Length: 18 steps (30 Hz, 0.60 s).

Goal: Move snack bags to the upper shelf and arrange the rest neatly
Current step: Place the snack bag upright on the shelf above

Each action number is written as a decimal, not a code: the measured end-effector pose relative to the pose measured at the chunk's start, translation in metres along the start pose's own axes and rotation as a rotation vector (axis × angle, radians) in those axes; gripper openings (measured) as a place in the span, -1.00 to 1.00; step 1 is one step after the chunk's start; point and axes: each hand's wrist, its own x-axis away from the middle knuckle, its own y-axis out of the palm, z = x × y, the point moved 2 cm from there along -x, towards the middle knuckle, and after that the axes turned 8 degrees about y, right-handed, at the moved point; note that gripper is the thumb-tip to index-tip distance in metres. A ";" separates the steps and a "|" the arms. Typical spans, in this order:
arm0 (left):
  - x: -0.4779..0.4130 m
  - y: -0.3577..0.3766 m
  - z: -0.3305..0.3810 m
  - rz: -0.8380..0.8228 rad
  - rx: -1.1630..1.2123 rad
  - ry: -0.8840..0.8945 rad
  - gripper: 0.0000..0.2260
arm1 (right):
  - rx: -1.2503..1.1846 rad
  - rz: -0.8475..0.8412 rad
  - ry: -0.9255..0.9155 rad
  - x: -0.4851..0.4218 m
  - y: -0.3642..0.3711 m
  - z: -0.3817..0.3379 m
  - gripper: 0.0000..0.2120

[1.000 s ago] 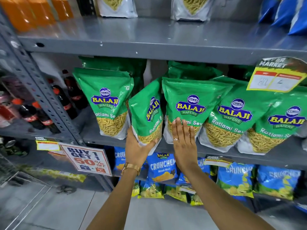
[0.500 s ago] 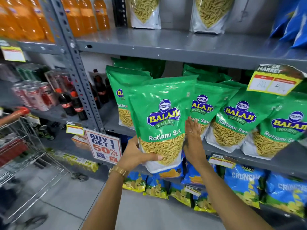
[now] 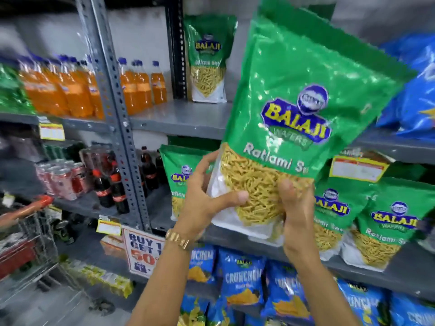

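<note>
Before the grey metal shelving, both hands hold up one green Balaji Ratlami Sev bag (image 3: 299,95), lifted clear of the shelves and tilted with its top leaning to the right. The left hand (image 3: 204,198) grips the bag's lower left corner, thumb pressed across the clear window full of yellow sev, fingers curled round the edge. The right hand (image 3: 296,208) clasps the lower right side, thumb on the front, the other fingers hidden behind the bag. A gold watch (image 3: 177,238) sits on the left wrist.

Behind the raised bag, the upper shelf (image 3: 183,118) carries one matching green bag (image 3: 208,60) standing upright at the back, with blue bags (image 3: 416,90) off to the right. On the middle shelf (image 3: 400,271) below, more green Balaji bags (image 3: 386,227) stand in a row, one partly hidden behind the left hand. Blue Crunchem packets (image 3: 242,283) fill the shelf beneath. To the left stand orange drink bottles (image 3: 136,88), dark cola bottles (image 3: 117,187) and a red-handled shopping trolley (image 3: 26,231). A "Buy 1 Get 1" sign (image 3: 142,252) hangs by the upright.
</note>
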 end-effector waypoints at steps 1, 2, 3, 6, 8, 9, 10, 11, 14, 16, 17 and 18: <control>-0.014 0.001 0.007 0.005 0.012 0.025 -0.36 | 0.058 -0.047 -0.079 -0.010 0.005 -0.016 -0.31; -0.026 0.001 0.012 0.015 0.017 0.043 -0.44 | 0.107 -0.088 -0.140 -0.020 0.010 -0.031 -0.31; -0.040 0.000 0.019 0.032 0.011 0.067 -0.53 | 0.155 -0.123 -0.190 -0.034 0.016 -0.046 -0.27; -0.080 -0.007 0.039 0.055 -0.067 0.130 -0.65 | 0.230 -0.193 -0.244 -0.077 0.040 -0.079 -0.18; -0.104 -0.018 0.045 0.030 -0.165 0.164 -0.62 | 0.217 -0.241 -0.248 -0.103 0.059 -0.087 -0.21; -0.116 -0.026 0.047 0.010 -0.215 0.177 -0.61 | 0.213 -0.259 -0.249 -0.115 0.069 -0.087 -0.24; -0.127 -0.035 0.047 -0.005 -0.260 0.180 -0.60 | 0.209 -0.273 -0.243 -0.125 0.079 -0.086 -0.26; -0.137 -0.045 0.045 -0.014 -0.307 0.171 -0.55 | 0.203 -0.287 -0.235 -0.135 0.089 -0.083 -0.27; -0.162 -0.076 0.034 -0.015 -0.440 0.106 -0.38 | 0.251 -0.313 -0.215 -0.163 0.118 -0.071 -0.33; -0.179 -0.094 0.024 -0.023 -0.472 0.094 -0.52 | 0.293 -0.322 -0.190 -0.184 0.136 -0.060 -0.36; -0.187 -0.101 0.019 -0.026 -0.490 0.076 -0.56 | 0.308 -0.326 -0.162 -0.193 0.145 -0.057 -0.36; -0.195 -0.108 0.015 -0.021 -0.511 0.051 -0.57 | 0.319 -0.332 -0.132 -0.203 0.155 -0.053 -0.36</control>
